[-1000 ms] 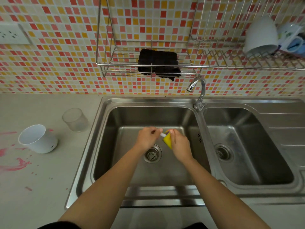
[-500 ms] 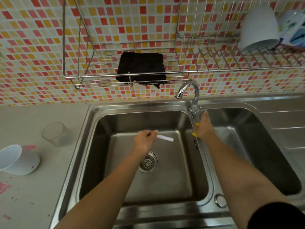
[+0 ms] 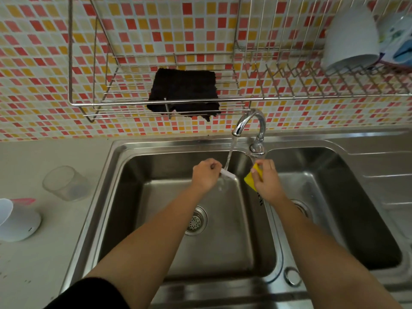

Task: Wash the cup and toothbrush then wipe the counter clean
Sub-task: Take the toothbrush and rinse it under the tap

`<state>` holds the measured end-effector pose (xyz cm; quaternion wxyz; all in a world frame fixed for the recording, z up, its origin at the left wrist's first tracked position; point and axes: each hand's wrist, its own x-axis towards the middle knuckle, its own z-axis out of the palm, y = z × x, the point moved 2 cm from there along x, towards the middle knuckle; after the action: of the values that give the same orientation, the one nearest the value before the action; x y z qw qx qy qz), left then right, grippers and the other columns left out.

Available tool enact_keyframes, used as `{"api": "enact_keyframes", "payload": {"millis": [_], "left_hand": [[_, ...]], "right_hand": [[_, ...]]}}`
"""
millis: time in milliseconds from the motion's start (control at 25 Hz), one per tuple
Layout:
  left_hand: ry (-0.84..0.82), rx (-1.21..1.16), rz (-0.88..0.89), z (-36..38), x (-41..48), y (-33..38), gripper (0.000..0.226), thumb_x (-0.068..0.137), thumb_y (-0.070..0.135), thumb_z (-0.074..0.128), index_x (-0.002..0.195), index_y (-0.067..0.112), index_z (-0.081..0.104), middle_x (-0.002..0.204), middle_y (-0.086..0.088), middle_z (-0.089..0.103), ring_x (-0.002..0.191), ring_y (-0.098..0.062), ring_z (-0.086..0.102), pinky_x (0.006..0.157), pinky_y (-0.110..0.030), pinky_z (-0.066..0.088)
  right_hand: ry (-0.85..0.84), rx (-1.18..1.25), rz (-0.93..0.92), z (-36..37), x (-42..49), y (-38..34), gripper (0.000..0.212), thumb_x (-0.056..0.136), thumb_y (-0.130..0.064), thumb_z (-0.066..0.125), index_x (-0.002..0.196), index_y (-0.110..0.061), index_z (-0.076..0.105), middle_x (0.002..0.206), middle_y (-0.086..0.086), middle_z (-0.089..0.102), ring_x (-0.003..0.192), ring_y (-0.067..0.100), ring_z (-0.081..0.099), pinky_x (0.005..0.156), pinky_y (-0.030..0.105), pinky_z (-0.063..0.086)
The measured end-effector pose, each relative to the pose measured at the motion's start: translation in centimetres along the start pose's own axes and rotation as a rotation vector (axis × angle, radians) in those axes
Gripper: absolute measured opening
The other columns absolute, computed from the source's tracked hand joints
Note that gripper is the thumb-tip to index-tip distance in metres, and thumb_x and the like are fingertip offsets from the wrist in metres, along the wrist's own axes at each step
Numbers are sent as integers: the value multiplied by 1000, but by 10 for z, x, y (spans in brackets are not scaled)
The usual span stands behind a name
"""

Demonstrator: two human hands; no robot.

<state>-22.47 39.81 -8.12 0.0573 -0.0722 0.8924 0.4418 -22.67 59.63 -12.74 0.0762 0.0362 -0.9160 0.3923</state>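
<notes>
My left hand (image 3: 205,176) grips a white toothbrush (image 3: 227,174) over the left sink basin (image 3: 142,166), its end under the water stream running from the faucet (image 3: 249,123). My right hand (image 3: 265,181) holds a yellow sponge (image 3: 250,178) just below the faucet's base, over the divider between the basins. A clear plastic cup (image 3: 63,182) stands on the counter left of the sink. A white cup (image 3: 16,221) lies tilted at the far left edge of the counter.
A black cloth (image 3: 185,92) hangs in the wire rack (image 3: 89,104) on the tiled wall above the sink. A white mug (image 3: 351,39) sits upside down on the right rack. Pink smears (image 3: 23,200) mark the counter by the white cup. The right basin (image 3: 347,197) holds nothing.
Water now runs from the faucet. My right hand came back from the faucet base with the sponge. My left hand lifted the toothbrush into the stream.
</notes>
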Motion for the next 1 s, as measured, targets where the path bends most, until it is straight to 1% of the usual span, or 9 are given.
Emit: {"api": "enact_keyframes", "payload": {"millis": [120, 240, 400, 520, 640, 720, 800, 880, 1000], "left_hand": [[-44, 10, 41, 12, 9, 12, 23, 93, 23, 51, 97, 7, 67, 97, -12, 70, 93, -24, 62, 71, -19, 36], [-74, -11, 14, 19, 14, 14, 28, 91, 32, 55, 90, 5, 65, 87, -11, 67, 82, -21, 58, 71, -22, 38], [-86, -323, -150, 23, 16, -2, 18, 88, 18, 62, 92, 2, 68, 82, -16, 69, 74, -22, 67, 82, -34, 56], [-138, -472, -233, 17, 13, -10, 13, 88, 5, 59, 94, -3, 68, 72, -10, 65, 54, -4, 61, 62, -17, 54], [-213, -568, -249, 12, 9, -7, 13, 89, -2, 55, 85, 2, 66, 71, -9, 63, 60, -7, 58, 57, -12, 49], [-258, -581, -219, 10, 5, -3, 16, 90, -2, 53, 84, 6, 65, 75, -8, 63, 66, -10, 59, 66, -15, 51], [-259, -560, -175, 10, 4, -1, 15, 89, 0, 55, 83, 9, 65, 77, -8, 64, 67, -11, 60, 70, -18, 51], [-179, -446, -129, 6, 2, -2, 11, 88, 8, 60, 79, 7, 67, 72, -8, 64, 60, -11, 58, 66, -19, 51], [-90, -230, -85, -1, 1, -6, 31, 90, 29, 58, 77, 4, 71, 64, -5, 65, 57, -9, 56, 66, -21, 48]], "right_hand": [[-134, 65, -48, -5, -4, -11, 23, 89, -10, 57, 112, -8, 58, 107, 6, 50, 100, 19, 53, 88, 24, 38], [-151, 138, -167, -2, -6, -32, 27, 93, -20, 48, 115, -10, 62, 104, 3, 56, 95, 10, 53, 84, 8, 37], [-226, 116, -134, 15, -9, -46, 43, 94, -28, 36, 128, -7, 52, 120, 11, 52, 109, 16, 49, 94, 24, 35], [-405, -46, -142, 23, -15, -53, 48, 95, -24, 47, 140, -11, 35, 131, 8, 39, 107, 13, 43, 91, 20, 29], [-318, -205, -193, 25, -18, -55, 42, 94, -23, 49, 133, -12, 38, 120, 8, 39, 85, 11, 46, 73, 24, 35], [-246, -248, -178, 26, -18, -54, 32, 94, -29, 47, 119, -8, 45, 108, 9, 46, 77, 17, 50, 65, 29, 38], [-255, -307, -140, 27, -14, -52, 27, 95, -30, 46, 105, -4, 47, 99, 13, 52, 77, 27, 56, 63, 36, 44], [-251, -421, -212, 27, -13, -56, 19, 94, -19, 48, 102, -2, 52, 96, 17, 55, 79, 34, 57, 66, 42, 47], [-205, -538, -334, 29, -15, -58, 22, 82, -5, 53, 103, 1, 58, 87, 19, 59, 71, 36, 60, 60, 42, 49]]}}
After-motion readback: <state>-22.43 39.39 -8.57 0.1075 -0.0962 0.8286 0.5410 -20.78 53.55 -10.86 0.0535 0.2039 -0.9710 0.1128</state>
